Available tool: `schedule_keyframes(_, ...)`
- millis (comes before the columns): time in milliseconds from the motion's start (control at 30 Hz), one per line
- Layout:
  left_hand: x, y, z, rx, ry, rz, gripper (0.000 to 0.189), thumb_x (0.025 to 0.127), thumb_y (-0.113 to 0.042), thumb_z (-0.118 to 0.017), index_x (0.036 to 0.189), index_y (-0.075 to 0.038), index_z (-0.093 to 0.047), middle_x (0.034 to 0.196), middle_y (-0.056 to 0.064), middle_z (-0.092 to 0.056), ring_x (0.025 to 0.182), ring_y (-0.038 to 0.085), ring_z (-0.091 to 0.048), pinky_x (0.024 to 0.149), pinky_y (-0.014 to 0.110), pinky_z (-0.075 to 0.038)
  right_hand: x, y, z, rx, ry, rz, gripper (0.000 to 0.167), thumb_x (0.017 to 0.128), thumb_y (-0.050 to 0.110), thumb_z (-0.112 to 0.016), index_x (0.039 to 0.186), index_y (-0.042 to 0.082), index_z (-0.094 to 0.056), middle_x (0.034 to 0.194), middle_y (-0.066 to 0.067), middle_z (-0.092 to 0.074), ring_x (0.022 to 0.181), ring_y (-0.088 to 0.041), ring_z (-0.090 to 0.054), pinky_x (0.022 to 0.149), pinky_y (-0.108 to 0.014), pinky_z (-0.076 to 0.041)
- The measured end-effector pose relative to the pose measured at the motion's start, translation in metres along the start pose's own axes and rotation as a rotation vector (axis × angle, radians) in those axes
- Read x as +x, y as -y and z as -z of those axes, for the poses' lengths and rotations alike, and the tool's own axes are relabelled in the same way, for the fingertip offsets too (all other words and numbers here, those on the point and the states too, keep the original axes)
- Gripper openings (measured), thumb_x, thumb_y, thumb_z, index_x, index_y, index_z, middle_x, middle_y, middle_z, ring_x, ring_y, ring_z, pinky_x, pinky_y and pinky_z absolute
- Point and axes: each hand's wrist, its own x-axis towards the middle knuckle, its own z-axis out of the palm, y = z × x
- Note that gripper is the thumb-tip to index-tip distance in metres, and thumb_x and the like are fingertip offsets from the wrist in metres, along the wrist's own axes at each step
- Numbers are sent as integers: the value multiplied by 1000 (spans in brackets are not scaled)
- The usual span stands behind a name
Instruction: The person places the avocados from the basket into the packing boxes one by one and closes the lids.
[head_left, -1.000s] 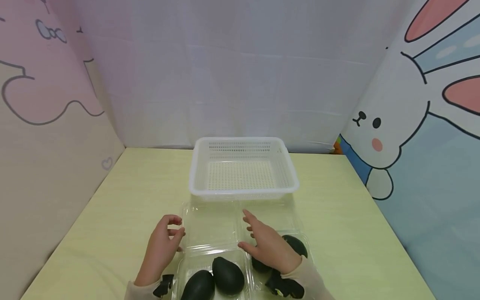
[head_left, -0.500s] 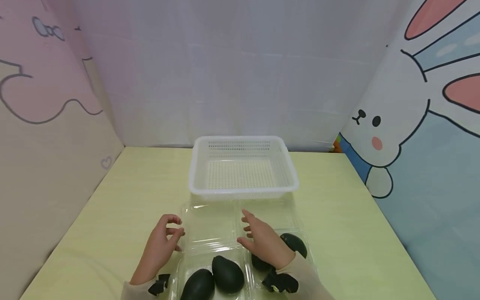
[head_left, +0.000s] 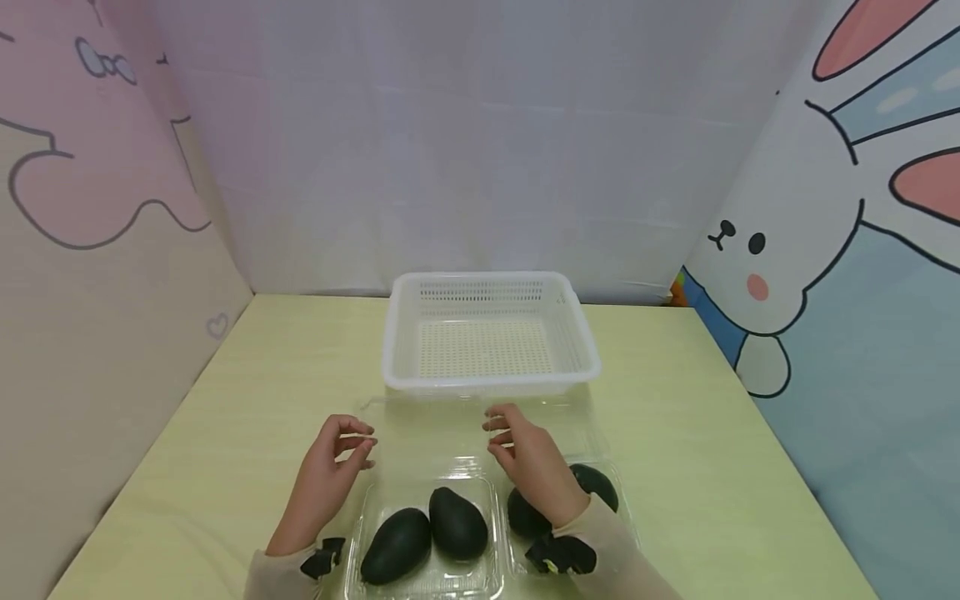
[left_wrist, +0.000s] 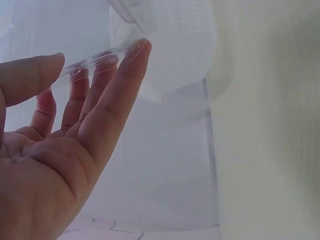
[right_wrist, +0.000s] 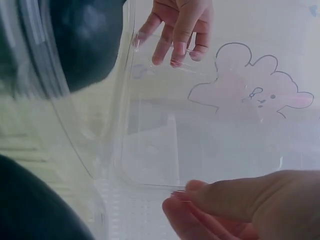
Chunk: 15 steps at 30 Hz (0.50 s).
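A clear plastic clamshell box [head_left: 498, 546] holds two dark avocados, a left one [head_left: 397, 546] and a right one [head_left: 459, 525]. Its transparent lid [right_wrist: 210, 145] is tilted up between both hands. My left hand [head_left: 326, 471] holds one side edge of the lid, thumb [left_wrist: 35, 75] on one face and fingers on the other. At the opposite edge, my right hand [head_left: 538, 471] pinches the lid between thumb and fingers. Beside it, a second clear box [head_left: 624, 500] contains dark avocados [head_left: 528, 514], partly covered by my right hand and sleeve.
A white perforated plastic basket [head_left: 491, 383] stands behind the boxes near the back wall. The second box's lid [head_left: 577, 425] lies folded back towards the basket. Pale wood-look tabletop [head_left: 720, 467] extends on both sides, between printed cartoon walls.
The lid of the left box has tilted up off the table, held at both sides. My right hand's fingers have closed onto its edge. Both hands have risen slightly.
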Motion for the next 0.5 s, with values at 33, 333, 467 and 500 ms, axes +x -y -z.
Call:
schedule_keyframes(33, 1, 0, 0, 12, -4, -23, 18, 92, 1, -61, 106, -1, -51, 110, 17, -58, 100, 24, -65, 75, 23, -58, 0, 1, 0, 3, -14, 11, 47, 85, -5, -69, 127, 5, -50, 109, -9, -67, 89, -19, -69, 74, -30, -60)
schedule_keyframes(333, -16, 3, -1, 51, -35, -110, 26, 98, 4, -47, 120, -5, -54, 116, 6, -61, 109, 6, -59, 91, 8, -44, -22, 5, 8, 193, 57, 36, 47, 94, 12, -63, 137, 4, -46, 127, -10, -57, 110, -32, -61, 88, -36, -57)
schedule_keyframes(467, -31, -1, 0, -70, -9, -100, 33, 104, -4, -30, 127, 0, -53, 122, 3, -59, 113, 4, -57, 92, 12, -47, -31, 7, 12, 230, 84, 39, 38, 99, 19, -55, 134, 6, -49, 131, -9, -56, 117, -30, -58, 91, -38, -55)
schedule_keyframes(500, -34, -1, 1, -101, 9, -111, 36, 106, -7, -25, 129, 2, -51, 125, 4, -58, 115, 5, -56, 93, 13, -47, -32, 8, 13, 232, 81, 42, 35, 100, 18, -53, 133, 6, -50, 131, -8, -56, 117, -30, -58, 90, -37, -56)
